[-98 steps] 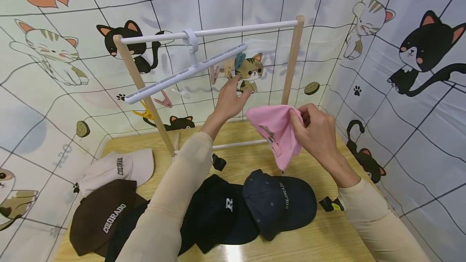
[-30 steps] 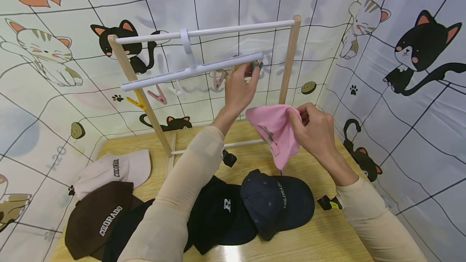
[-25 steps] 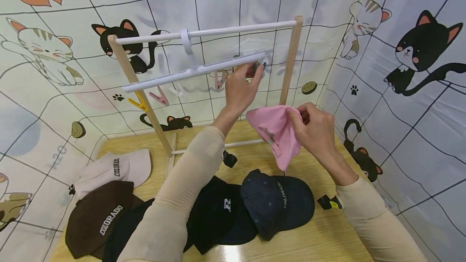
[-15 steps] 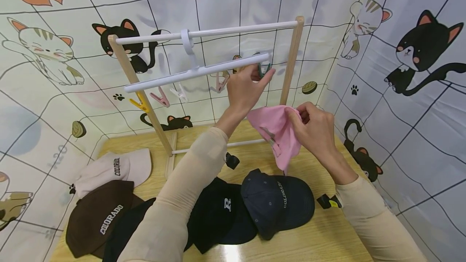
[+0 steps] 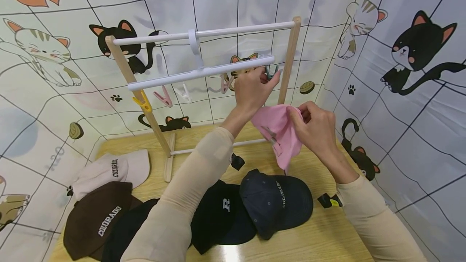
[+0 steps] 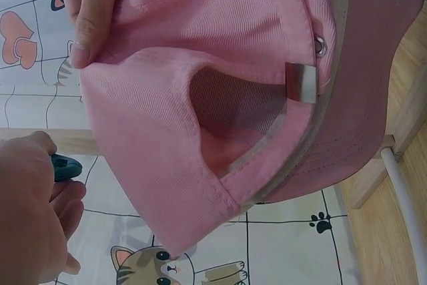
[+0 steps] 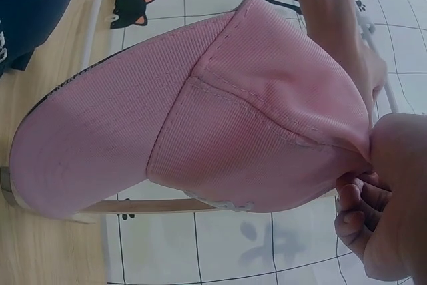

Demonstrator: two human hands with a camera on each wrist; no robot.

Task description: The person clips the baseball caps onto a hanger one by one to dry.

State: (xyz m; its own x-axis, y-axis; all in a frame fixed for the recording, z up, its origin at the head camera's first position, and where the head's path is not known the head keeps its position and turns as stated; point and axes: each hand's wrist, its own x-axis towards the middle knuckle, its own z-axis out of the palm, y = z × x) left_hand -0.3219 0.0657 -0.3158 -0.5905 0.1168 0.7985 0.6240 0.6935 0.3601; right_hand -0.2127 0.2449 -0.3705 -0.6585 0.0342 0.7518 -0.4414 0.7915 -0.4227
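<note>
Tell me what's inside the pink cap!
Through the back opening, the pink cap shows only inner cloth. Its own fabric covers the rest, so I can't see deeper.

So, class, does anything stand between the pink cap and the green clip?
Only the left grip, holding the clip: in the head view it lies partly across the side toward the cap. Otherwise, nothing visible blocks the gap.

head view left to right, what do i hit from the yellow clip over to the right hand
Yellow clip, pink clip, white clip, second pink clip, left hand, pink cap, right hand.
</note>
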